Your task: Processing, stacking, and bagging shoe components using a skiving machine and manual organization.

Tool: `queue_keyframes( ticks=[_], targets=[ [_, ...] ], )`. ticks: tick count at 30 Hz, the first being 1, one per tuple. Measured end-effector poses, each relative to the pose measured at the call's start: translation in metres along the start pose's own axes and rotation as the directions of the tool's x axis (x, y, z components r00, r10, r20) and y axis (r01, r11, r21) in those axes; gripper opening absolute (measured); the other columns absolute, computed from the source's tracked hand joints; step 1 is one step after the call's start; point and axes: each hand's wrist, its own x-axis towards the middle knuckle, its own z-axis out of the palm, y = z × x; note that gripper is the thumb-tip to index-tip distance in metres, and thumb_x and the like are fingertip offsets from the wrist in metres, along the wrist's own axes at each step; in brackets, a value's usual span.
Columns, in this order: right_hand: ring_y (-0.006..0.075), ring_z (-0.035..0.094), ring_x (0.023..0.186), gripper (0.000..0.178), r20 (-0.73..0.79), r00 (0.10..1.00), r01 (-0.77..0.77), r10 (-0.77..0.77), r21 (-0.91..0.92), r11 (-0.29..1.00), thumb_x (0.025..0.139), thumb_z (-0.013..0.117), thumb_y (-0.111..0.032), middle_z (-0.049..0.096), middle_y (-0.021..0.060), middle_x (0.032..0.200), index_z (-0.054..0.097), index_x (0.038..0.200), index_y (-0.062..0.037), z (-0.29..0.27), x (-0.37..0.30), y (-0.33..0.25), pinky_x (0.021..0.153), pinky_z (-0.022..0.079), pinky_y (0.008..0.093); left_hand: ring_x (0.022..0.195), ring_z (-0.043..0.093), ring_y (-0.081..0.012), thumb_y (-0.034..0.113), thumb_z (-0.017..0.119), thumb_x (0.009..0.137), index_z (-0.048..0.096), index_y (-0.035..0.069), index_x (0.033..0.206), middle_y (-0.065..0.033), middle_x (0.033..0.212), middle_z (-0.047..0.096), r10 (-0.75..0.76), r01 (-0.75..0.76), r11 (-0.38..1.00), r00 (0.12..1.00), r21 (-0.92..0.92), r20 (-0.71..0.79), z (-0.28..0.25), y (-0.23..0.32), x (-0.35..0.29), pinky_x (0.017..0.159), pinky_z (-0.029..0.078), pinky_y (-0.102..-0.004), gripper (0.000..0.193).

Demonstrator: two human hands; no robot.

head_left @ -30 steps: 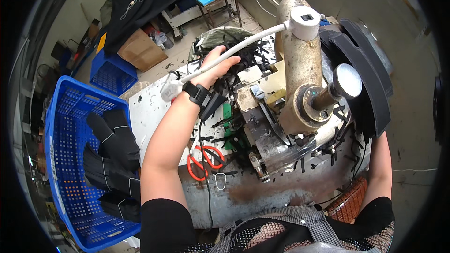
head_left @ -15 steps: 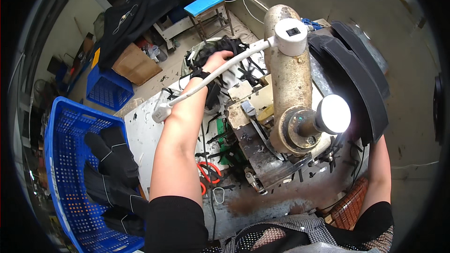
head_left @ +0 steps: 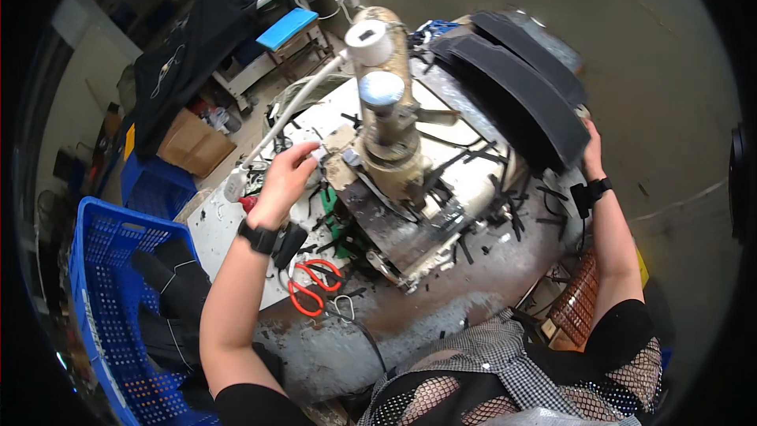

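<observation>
My left hand (head_left: pixel 288 179) is raised over the white tabletop, left of a worn beige sewing machine (head_left: pixel 386 146). Its fingers are apart and hold nothing. At the right, my right hand (head_left: pixel 591 146) grips the near right edge of a stack of curved black fabric panels (head_left: pixel 512 87); some of its fingers are hidden by the panels. The panels lie on the far right of the work surface, behind the machine. Red-handled scissors (head_left: pixel 306 305) rest near the front of the table, left of the machine.
A blue plastic crate (head_left: pixel 95 300) with tied black bundles (head_left: pixel 169 268) stands at the left. A white bent lamp arm (head_left: pixel 303 99) crosses behind my left hand. Black scraps (head_left: pixel 465 248) litter the table. Farther back are a blue-topped stool (head_left: pixel 286 28) and a cardboard box (head_left: pixel 197 142).
My left hand has drawn back toward me from the dark strap pile behind the lamp arm. My right hand, hidden beneath the panels before, now shows at their edge. The view has turned.
</observation>
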Motion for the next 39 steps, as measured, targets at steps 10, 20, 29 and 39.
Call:
queue_keyframes(
  ticks=[10, 20, 29, 39],
  targets=[
    [0.0230, 0.060, 0.100, 0.070, 0.338, 0.831, -0.555, 0.441, 0.528, 0.642, 0.084, 0.064, -0.052, 0.058, 0.0183, 0.112, 0.049, 0.124, 0.0028, -0.056, -0.103, -0.133, 0.089, 0.050, 0.0347, 0.095, 0.059, -0.0098, 0.006, 0.061, 0.091, 0.057, -0.001, 0.117, -0.0053, 0.102, 0.064, -0.130, 0.211, 0.967, 0.891, -0.145, 0.436, 0.044, 0.134, -0.140, 0.085, 0.047, -0.0245, 0.027],
    [0.0273, 0.057, 0.113, 0.056, 0.499, 0.783, -0.605, 0.373, 0.750, 0.267, 0.082, 0.074, -0.034, 0.058, 0.0116, 0.122, 0.050, 0.125, -0.0073, 0.016, -0.087, -0.180, 0.096, 0.044, 0.0522, 0.109, 0.058, -0.0154, 0.008, 0.061, 0.091, 0.050, -0.005, 0.125, -0.0106, 0.115, 0.061, 0.135, 0.145, 0.880, 0.837, -0.453, 0.531, 0.171, 0.170, -0.088, 0.098, 0.044, -0.0284, 0.038],
    [0.0212, 0.063, 0.102, 0.042, 0.564, 0.700, -0.683, 0.438, 0.709, 0.178, 0.080, 0.076, -0.020, 0.065, 0.0060, 0.111, 0.058, 0.117, -0.0088, 0.021, -0.083, -0.199, 0.092, 0.050, 0.0449, 0.092, 0.057, -0.0111, 0.023, 0.073, 0.085, 0.055, -0.003, 0.115, -0.0034, 0.098, 0.060, -0.193, 0.386, 0.696, 0.913, -0.605, 0.360, 0.251, 0.169, 0.014, 0.083, 0.048, -0.0240, 0.044],
    [0.0173, 0.061, 0.103, 0.046, 0.649, 0.669, -0.723, 0.362, 0.682, 0.113, 0.080, 0.075, -0.021, 0.063, 0.0039, 0.113, 0.055, 0.120, -0.0102, 0.016, -0.081, -0.208, 0.089, 0.051, 0.0368, 0.092, 0.062, -0.0188, 0.040, 0.075, 0.081, 0.056, 0.003, 0.115, -0.0046, 0.099, 0.064, -0.424, 0.563, 0.589, 0.826, -0.580, 0.371, 0.267, 0.194, 0.064, 0.085, 0.052, -0.0329, 0.054]
  ],
)
